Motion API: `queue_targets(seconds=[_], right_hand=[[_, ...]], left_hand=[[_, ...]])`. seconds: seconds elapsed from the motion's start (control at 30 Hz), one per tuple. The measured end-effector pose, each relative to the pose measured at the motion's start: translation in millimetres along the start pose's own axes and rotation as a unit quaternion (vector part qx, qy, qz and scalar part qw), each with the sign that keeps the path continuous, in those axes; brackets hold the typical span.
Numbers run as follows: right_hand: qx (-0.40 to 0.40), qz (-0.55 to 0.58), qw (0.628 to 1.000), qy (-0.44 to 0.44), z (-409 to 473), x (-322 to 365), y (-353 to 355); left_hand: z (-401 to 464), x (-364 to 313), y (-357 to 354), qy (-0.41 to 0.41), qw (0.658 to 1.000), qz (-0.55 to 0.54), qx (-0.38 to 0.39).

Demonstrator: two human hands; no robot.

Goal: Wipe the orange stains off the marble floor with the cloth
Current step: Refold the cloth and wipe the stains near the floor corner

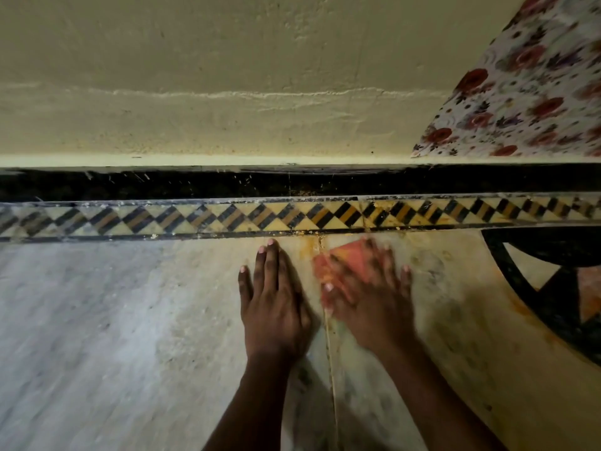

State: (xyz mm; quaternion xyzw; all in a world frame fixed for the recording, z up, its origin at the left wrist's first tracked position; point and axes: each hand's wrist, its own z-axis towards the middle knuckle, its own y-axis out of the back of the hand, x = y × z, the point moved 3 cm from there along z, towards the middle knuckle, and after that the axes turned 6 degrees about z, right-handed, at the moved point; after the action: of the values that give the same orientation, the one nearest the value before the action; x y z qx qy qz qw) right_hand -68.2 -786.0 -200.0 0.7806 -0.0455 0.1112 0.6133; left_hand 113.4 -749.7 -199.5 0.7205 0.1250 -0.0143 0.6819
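Cloth [349,260] under blurred right hand [370,297], grip spread, pressing; left hand [276,301] flat on marble floor [130,320], grip spread.

A lived-in room of a home, seen at floor level where the floor meets the wall.

A domestic interior is suggested by a marble floor [97,320] laid in pale slabs and edged along its far side by an inlaid border [227,218] of black and yellow zigzag pieces. Beyond the border a black skirting strip [195,183] is set against a roughly plastered, cream-painted wall [195,76]. A flower-printed fabric [527,92], like a bedsheet or curtain, is hung down at the far right corner. A curved black inlay motif [546,288] is set into the floor's right edge, and orange stains [305,252] are seen near the border.
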Motion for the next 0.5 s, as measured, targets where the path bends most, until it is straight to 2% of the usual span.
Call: queue_targets(seconds=[0.07, 0.1, 0.13, 0.17, 0.2, 0.27, 0.33, 0.37, 0.43, 0.5], right_hand=[[-0.053, 0.049, 0.985, -0.158, 30, -20, 11], [-0.081, 0.089, 0.963, -0.241, 48, -22, 14], [-0.094, 0.119, 0.943, -0.298, 65, -15, 15], [-0.091, 0.133, 0.935, -0.317, 79, 1, 15], [-0.08, 0.127, 0.947, -0.284, 87, 23, 12], [-0.048, 0.071, 0.988, -0.126, 79, 68, 3], [-0.007, 0.026, 0.999, 0.027, 50, 74, -1], [0.006, 0.011, 0.997, 0.075, 45, 56, -1], [0.01, -0.005, 0.997, 0.077, 50, -2, 7], [-0.045, -0.028, 0.998, -0.035, 62, -68, 21]], left_hand=[[0, 1, -3, -0.001, 1.0, 0.002, -0.006], [0, 1, -4, 0.0, 1.0, 0.002, -0.01], [0, 2, -5, 0.001, 1.0, 0.002, -0.012], [1, 1, -4, -0.001, 1.0, 0.003, -0.014], [0, 0, -4, -0.002, 1.0, 0.003, -0.015], [0, 1, -1, 0.0, 1.0, 0.0, -0.018], [0, 0, 0, 0.004, 1.0, -0.001, -0.021], [0, 0, 0, 0.004, 1.0, 0.001, -0.022], [0, 1, -3, -0.003, 1.0, 0.008, -0.017], [0, 3, -5, -0.004, 1.0, 0.009, -0.014]])
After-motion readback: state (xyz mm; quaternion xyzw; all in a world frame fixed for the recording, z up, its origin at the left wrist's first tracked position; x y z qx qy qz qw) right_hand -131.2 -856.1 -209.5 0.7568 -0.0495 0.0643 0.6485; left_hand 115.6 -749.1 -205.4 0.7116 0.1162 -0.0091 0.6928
